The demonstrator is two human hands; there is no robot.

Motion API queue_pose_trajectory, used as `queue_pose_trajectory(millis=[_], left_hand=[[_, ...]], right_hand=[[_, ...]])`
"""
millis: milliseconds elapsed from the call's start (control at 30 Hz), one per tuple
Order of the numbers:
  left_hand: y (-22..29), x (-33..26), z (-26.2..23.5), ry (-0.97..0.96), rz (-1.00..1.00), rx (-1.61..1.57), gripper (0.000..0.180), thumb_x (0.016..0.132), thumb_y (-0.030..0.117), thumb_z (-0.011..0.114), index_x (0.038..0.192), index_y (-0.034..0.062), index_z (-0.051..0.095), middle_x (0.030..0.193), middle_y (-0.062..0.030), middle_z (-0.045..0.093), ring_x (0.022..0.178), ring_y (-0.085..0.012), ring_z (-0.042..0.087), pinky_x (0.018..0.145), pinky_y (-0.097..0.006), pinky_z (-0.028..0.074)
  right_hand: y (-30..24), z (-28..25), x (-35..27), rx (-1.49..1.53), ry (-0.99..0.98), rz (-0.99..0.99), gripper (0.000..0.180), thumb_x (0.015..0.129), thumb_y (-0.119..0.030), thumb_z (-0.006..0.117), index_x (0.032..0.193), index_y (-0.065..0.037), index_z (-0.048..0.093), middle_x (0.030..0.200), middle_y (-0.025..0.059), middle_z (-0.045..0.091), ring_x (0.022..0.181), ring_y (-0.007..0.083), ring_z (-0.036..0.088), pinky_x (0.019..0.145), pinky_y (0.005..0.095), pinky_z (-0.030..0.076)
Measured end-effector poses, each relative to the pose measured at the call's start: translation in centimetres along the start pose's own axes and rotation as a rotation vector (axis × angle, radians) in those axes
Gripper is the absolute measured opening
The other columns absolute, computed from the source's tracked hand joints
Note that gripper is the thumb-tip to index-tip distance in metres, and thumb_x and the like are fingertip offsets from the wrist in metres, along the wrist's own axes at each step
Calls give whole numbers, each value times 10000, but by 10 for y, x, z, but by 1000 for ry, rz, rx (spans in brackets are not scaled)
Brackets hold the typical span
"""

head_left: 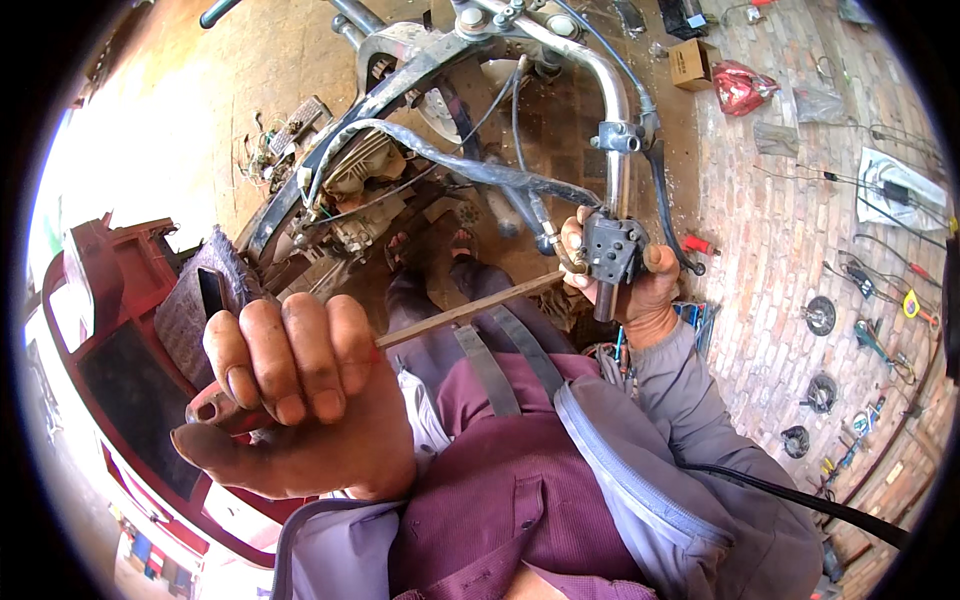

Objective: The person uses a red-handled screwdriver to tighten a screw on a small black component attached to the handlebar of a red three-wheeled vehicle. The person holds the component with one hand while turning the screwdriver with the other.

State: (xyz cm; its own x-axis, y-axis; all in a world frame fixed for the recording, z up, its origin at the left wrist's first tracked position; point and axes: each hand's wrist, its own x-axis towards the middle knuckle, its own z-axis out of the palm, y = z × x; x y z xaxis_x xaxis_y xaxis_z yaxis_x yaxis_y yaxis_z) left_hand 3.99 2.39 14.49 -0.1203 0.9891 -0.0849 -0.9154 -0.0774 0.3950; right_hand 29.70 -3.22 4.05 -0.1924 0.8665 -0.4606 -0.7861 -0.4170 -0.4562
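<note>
My left hand (290, 390) is closed around the red handle of a long screwdriver (470, 310), close to the camera. Its shaft runs right and up to a dark switch housing (612, 250) on the end of a chrome motorcycle handlebar (600, 90). My right hand (640, 285) grips that housing and the bar end from below. Grey cables (470, 165) run from the handlebar area toward the engine (365, 170).
The stripped motorcycle frame (400, 75) stands ahead of me. A red body panel (120, 330) sits at the left. On the brick floor (770, 260) at the right lie tools, wires, round parts, a cardboard box (692, 62) and a red bag (742, 88).
</note>
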Motion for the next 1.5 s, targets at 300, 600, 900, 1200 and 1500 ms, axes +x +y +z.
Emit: queue_pose_trajectory(millis=[300, 600, 900, 1200, 1500], left_hand=[[-32, 5, -7, -292, -3, 76, 462, 879, 581, 554, 878, 129, 462, 694, 11, 472, 580, -122, 452, 587, -291, 378], [-25, -6, 21, -356, -34, 212, 416, 839, 500, 662, 809, 137, 462, 654, 29, 452, 554, -104, 436, 552, -262, 355], [-14, -11, 7, -196, 47, 104, 466, 830, 556, 655, 836, 138, 448, 654, 12, 450, 551, -120, 429, 542, -265, 337], [-17, -9, 26, -272, 20, 206, 417, 815, 500, 694, 800, 151, 468, 640, 26, 463, 536, -99, 441, 532, -259, 364], [-35, 1, 21, -436, -77, 276, 545, 805, 658, 607, 859, 133, 472, 669, 23, 458, 571, -104, 442, 560, -259, 363]], right_hand=[[0, -7, -1, 21, -15, 3, 848, 621, -435, 788, 1255, 22, 460, 1060, 127, 473, 869, 203, 486, 725, 307, 437], [5, -15, -1, 70, -74, -20, 838, 664, -407, 735, 1288, 61, 428, 1164, 194, 534, 950, 249, 564, 750, 348, 479], [4, -24, -3, 13, -18, 39, 826, 601, -442, 772, 1225, 15, 481, 1021, 119, 495, 870, 201, 493, 688, 297, 453], [2, -15, -1, 36, -19, 25, 832, 596, -431, 775, 1237, 6, 476, 1028, 124, 493, 896, 199, 480, 685, 299, 459], [8, -21, 0, 40, -48, 1, 852, 620, -449, 752, 1244, 64, 480, 1101, 139, 584, 802, 186, 579, 697, 309, 472]])
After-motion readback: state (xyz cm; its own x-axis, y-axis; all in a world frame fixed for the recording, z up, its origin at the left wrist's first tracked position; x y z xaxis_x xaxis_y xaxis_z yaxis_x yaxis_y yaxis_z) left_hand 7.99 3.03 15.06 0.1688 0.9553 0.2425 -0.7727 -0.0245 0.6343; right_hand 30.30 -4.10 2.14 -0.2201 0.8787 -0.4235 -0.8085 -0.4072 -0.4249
